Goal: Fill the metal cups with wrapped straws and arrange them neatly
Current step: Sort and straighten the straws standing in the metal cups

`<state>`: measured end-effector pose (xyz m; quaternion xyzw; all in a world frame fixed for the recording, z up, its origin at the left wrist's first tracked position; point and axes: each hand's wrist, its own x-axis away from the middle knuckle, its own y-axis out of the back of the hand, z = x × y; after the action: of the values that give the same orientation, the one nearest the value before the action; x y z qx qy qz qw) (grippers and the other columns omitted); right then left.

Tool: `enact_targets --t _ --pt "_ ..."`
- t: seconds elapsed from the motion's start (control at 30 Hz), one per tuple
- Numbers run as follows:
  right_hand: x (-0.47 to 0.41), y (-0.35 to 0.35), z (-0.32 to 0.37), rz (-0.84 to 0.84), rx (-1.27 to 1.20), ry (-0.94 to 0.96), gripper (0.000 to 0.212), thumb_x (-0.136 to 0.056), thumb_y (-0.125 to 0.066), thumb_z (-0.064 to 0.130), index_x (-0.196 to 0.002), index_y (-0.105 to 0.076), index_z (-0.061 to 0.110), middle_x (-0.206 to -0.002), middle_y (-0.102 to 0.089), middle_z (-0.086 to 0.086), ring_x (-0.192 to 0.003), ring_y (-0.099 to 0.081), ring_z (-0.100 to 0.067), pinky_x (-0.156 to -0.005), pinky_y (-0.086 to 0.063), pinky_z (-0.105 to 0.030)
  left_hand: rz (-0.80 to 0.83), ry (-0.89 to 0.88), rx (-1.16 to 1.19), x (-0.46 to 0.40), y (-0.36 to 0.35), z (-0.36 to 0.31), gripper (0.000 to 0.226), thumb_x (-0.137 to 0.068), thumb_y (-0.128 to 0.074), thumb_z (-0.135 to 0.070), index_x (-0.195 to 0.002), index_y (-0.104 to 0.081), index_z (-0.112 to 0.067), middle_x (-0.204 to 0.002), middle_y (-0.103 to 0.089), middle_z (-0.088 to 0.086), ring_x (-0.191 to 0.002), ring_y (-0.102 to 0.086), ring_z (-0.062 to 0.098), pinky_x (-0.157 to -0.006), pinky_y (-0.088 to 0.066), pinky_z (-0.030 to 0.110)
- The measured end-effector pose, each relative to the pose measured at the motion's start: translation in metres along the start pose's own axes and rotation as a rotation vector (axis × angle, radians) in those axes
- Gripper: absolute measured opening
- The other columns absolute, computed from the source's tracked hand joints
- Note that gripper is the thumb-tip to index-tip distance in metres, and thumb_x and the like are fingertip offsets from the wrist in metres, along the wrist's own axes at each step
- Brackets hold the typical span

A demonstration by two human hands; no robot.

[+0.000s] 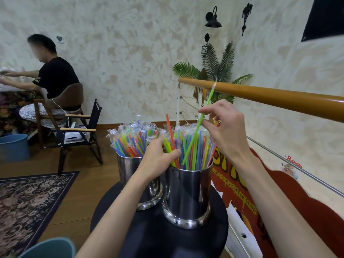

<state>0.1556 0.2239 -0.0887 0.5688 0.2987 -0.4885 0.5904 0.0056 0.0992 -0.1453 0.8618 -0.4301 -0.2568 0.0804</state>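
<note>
Two shiny metal cups stand on a round black table. The far-left cup is packed with coloured wrapped straws. In the nearer right cup stand several more. My left hand reaches between the cups, its fingers curled round a bunch of straws at the right cup's left rim. Above that cup, my right hand pinches a long green wrapped straw. The straw slants, its lower end inside the cup and its top up by the handrail.
A wooden handrail crosses behind the cups on the right, with a red coffee-shop sign below it. A person sits at a table far left. A folding chair, blue buckets and a patterned rug lie to the left.
</note>
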Motion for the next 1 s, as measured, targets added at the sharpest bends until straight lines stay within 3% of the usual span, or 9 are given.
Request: enact_targets --t 0.13,0.27,0.4,0.63,0.7,0.8,0.9,1.0 --pt "0.002 0.000 -0.001 0.042 -0.004 0.006 0.021 -0.088 -0.074 0.007 -0.109 -0.076 0.013 -0.097 -0.067 0.004 -0.077 -0.055 0.001 -0.076 -0.045 -0.004 0.027 -0.005 -0.009 -0.001 0.001 0.000 0.017 -0.095 -0.070 -0.019 -0.109 -0.065 -0.011 -0.099 -0.074 0.020 -0.093 -0.070 0.039 -0.087 -0.057 0.054" --pt "0.005 0.004 0.008 0.069 -0.182 -0.114 0.013 -0.096 -0.068 0.024 -0.099 -0.076 0.014 -0.083 -0.073 0.006 -0.075 -0.066 -0.005 -0.071 -0.054 -0.023 0.013 0.000 0.005 -0.001 0.001 0.001 0.016 -0.093 -0.072 -0.018 -0.107 -0.064 -0.016 -0.098 -0.076 0.010 -0.091 -0.074 0.026 -0.087 -0.059 0.049" --pt "0.021 -0.002 0.022 0.223 -0.280 -0.250 0.023 -0.096 -0.067 0.032 -0.079 -0.073 0.017 -0.066 -0.068 0.009 -0.063 -0.063 -0.005 -0.062 -0.045 -0.013 -0.005 -0.018 0.038 -0.001 0.001 0.001 0.017 -0.090 -0.074 -0.014 -0.105 -0.068 -0.019 -0.096 -0.077 0.000 -0.090 -0.074 0.016 -0.090 -0.059 0.044" --pt "0.040 -0.021 0.022 0.550 -0.044 -0.329 0.039 -0.096 -0.065 0.042 -0.061 -0.054 0.029 -0.055 -0.051 0.010 -0.055 -0.049 -0.005 -0.064 -0.046 -0.030 0.004 -0.016 0.132 0.002 0.003 -0.001 0.024 -0.086 -0.076 -0.011 -0.103 -0.068 -0.027 -0.095 -0.077 -0.010 -0.090 -0.074 0.010 -0.083 -0.059 0.032" --pt "0.042 -0.024 0.021 0.676 0.037 -0.345 0.041 -0.095 -0.067 0.043 -0.060 -0.055 0.025 -0.054 -0.049 0.007 -0.056 -0.046 -0.007 -0.063 -0.045 -0.032 0.020 0.009 0.223 0.002 0.004 -0.002 0.024 -0.086 -0.077 -0.013 -0.104 -0.069 -0.027 -0.099 -0.078 -0.009 -0.094 -0.074 0.009 -0.088 -0.058 0.036" --pt "0.042 -0.025 0.020 0.775 0.077 -0.354 0.049 -0.093 -0.070 0.043 -0.054 -0.050 0.022 -0.052 -0.044 0.006 -0.053 -0.042 -0.008 -0.057 -0.036 -0.031 -0.012 0.007 0.231 0.001 0.001 -0.005 0.019 -0.086 -0.079 -0.025 -0.104 -0.071 -0.025 -0.097 -0.078 0.005 -0.093 -0.074 0.023 -0.089 -0.059 0.045" --pt "0.038 -0.019 0.020 0.845 0.034 -0.345 0.044 -0.092 -0.070 0.043 -0.058 -0.060 0.017 -0.053 -0.048 0.003 -0.051 -0.044 -0.011 -0.054 -0.035 -0.029 -0.101 -0.016 0.180 -0.001 -0.008 -0.006 0.018 -0.086 -0.079 -0.024 -0.096 -0.071 -0.011 -0.084 -0.073 0.018 -0.075 -0.071 0.023 -0.079 -0.058 0.047" --pt "0.034 -0.007 0.016 0.817 -0.035 -0.385 0.026 -0.090 -0.072 0.042 -0.080 -0.077 0.019 -0.067 -0.067 0.004 -0.065 -0.060 -0.011 -0.062 -0.047 -0.029 -0.164 -0.054 0.098 -0.003 -0.014 -0.002 0.019 -0.085 -0.079 -0.016 -0.080 -0.066 -0.003 -0.062 -0.061 0.003 -0.059 -0.056 0.013 -0.064 -0.050 0.037"
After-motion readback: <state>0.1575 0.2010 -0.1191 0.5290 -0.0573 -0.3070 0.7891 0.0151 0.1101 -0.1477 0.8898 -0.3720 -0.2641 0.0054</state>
